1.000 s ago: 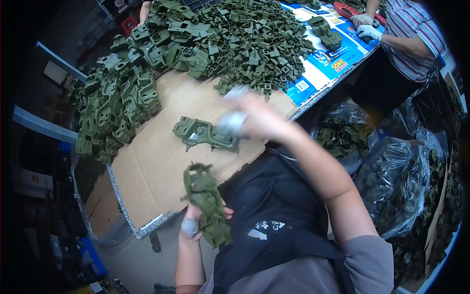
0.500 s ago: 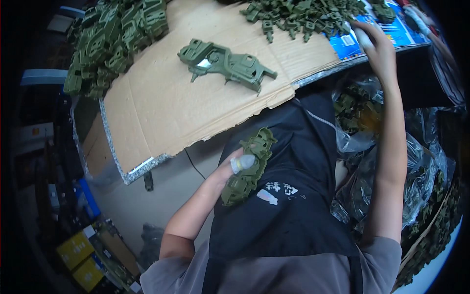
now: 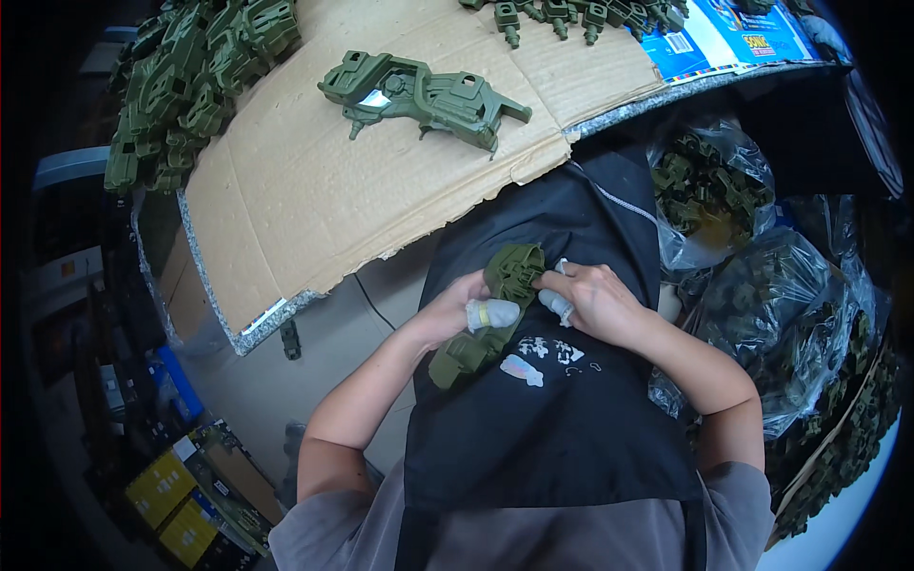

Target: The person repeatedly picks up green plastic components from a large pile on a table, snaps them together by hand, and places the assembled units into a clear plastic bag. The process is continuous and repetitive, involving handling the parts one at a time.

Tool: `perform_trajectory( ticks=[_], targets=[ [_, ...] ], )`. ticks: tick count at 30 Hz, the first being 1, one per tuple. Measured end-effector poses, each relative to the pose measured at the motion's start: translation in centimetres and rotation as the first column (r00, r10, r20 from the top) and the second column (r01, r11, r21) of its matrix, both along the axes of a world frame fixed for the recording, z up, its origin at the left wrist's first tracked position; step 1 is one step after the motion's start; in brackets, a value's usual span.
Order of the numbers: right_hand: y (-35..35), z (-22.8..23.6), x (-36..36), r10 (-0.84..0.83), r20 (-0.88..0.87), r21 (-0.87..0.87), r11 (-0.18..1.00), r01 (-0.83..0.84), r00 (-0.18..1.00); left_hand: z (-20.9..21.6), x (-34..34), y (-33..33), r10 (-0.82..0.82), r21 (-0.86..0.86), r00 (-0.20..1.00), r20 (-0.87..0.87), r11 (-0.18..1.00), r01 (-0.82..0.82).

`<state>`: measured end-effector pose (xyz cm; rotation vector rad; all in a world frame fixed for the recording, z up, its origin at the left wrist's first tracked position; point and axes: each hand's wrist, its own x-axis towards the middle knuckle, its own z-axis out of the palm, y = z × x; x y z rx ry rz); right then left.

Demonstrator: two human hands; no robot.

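Over my lap, my left hand [image 3: 468, 309] grips an olive-green molded plastic toy body part [image 3: 464, 358], its covered thumb lying across the middle. The part slants from lower left to upper right. My right hand [image 3: 595, 303] meets the part's upper right end with bent, pinched fingers; what sits between the fingertips is hidden. White coverings wrap some fingertips on this hand too. On the cardboard ahead lies a similar long green plastic body [image 3: 424, 99] with a pale patch near its left end.
Cardboard [image 3: 314, 209] covers the stone-edged table. Larger green parts are heaped [image 3: 200, 86] at far left, small green pieces [image 3: 590, 14] at the far edge beside a blue printed sheet [image 3: 733, 38]. Clear plastic bags [image 3: 781, 314] of green parts stand at right, yellow boxes [image 3: 171, 500] at lower left.
My right hand has come back from the small-piece pile to the upper end of the held part. The left hand keeps its grip, and the part has turned slightly. The view has shifted a little.
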<state>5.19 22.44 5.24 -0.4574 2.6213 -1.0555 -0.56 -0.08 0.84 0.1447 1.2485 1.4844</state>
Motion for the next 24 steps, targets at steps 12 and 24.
perform_trajectory(
  ticks=[12, 24],
  targets=[
    [-0.2, -5.2, 1.5, -0.124, -0.111, -0.225, 0.97, 0.096, 0.986, 0.8, -0.2, 1.0, -0.082, -0.087, 0.993, -0.091, 0.993, 0.074],
    [11.7, 8.2, -18.6, 0.043, -0.868, 0.371, 0.719, 0.588, 0.495, 0.5, -1.1, 0.5, 0.448, 0.09, 0.849, 0.28, 0.868, -0.488]
  ],
)
